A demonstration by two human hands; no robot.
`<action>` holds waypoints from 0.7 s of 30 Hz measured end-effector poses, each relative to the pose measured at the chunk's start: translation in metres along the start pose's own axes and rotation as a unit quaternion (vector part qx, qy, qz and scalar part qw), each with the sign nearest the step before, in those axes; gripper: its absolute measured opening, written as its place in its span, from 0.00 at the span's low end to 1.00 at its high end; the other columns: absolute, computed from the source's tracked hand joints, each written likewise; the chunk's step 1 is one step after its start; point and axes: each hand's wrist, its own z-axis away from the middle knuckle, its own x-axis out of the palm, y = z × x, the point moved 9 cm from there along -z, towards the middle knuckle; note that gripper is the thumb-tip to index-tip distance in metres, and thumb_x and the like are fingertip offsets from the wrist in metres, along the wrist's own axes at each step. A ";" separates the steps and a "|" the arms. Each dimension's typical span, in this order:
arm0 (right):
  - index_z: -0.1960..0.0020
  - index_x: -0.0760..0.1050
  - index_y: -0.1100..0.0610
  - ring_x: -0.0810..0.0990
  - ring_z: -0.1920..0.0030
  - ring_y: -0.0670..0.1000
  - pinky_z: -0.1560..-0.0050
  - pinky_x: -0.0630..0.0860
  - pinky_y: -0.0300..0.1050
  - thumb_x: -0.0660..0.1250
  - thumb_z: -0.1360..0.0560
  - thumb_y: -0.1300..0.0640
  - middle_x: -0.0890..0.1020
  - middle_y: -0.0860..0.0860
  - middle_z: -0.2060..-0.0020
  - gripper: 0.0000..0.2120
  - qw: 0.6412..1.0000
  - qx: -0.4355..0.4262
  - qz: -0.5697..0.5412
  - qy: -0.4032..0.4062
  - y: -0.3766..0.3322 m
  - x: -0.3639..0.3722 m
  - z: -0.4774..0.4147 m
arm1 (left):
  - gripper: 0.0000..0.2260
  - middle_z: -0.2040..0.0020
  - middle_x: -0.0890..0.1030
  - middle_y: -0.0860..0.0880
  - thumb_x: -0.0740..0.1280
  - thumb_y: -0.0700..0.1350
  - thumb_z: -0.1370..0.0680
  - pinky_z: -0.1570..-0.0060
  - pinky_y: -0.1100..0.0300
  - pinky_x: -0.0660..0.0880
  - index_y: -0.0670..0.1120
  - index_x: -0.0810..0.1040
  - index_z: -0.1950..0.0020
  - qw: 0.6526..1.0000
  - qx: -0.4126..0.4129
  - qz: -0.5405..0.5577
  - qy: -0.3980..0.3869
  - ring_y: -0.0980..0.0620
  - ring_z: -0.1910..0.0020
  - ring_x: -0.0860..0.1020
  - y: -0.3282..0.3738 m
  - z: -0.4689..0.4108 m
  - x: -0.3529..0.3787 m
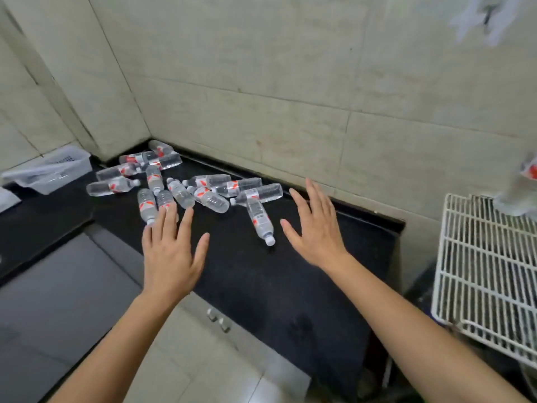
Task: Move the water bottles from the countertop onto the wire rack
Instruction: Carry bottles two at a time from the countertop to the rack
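Observation:
Several clear water bottles with red and white labels lie scattered on the black countertop (290, 271) near the wall corner. One bottle (260, 221) lies apart, its white cap toward me, between my hands. My left hand (170, 251) hovers open, fingers spread, its fingertips over the near end of two bottles (146, 205). My right hand (315, 228) is open too, just right of the lone bottle and not touching it. The white wire rack (488, 274) sits at the right, beyond the counter's end, with a blurred bottle (520, 190) on its far edge.
A clear plastic basket (49, 170) stands on the counter at the far left. Tiled walls close off the back and left. Grey cabinet doors with small handles (218, 318) sit below the counter edge. Something white hangs blurred at the top right (488, 16).

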 end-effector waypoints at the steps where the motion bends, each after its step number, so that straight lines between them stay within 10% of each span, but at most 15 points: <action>1: 0.18 0.58 0.56 0.50 0.17 0.60 0.19 0.49 0.58 0.61 0.18 0.43 0.52 0.60 0.17 0.33 1.000 0.007 0.000 -0.020 -0.015 0.018 -0.005 | 0.29 0.22 0.67 0.36 0.56 0.57 0.20 0.29 0.33 0.62 0.42 0.70 0.24 1.000 -0.003 -0.004 -0.010 0.35 0.23 0.63 -0.025 0.000 0.002; 10: 0.16 0.51 0.54 0.48 0.17 0.59 0.19 0.48 0.58 0.61 0.18 0.42 0.50 0.57 0.17 0.37 0.989 0.037 0.033 -0.142 -0.085 0.140 -0.040 | 0.29 0.23 0.67 0.36 0.58 0.56 0.21 0.29 0.35 0.64 0.41 0.70 0.25 0.995 -0.040 0.009 -0.096 0.35 0.23 0.64 -0.161 -0.033 0.056; 21: 0.18 0.52 0.55 0.50 0.18 0.63 0.20 0.53 0.61 0.65 0.21 0.40 0.52 0.61 0.18 0.40 0.950 0.208 0.027 -0.233 0.012 0.275 -0.074 | 0.30 0.20 0.61 0.40 0.63 0.56 0.19 0.26 0.41 0.63 0.44 0.63 0.20 0.967 -0.014 0.040 -0.249 0.41 0.20 0.59 -0.171 -0.132 0.222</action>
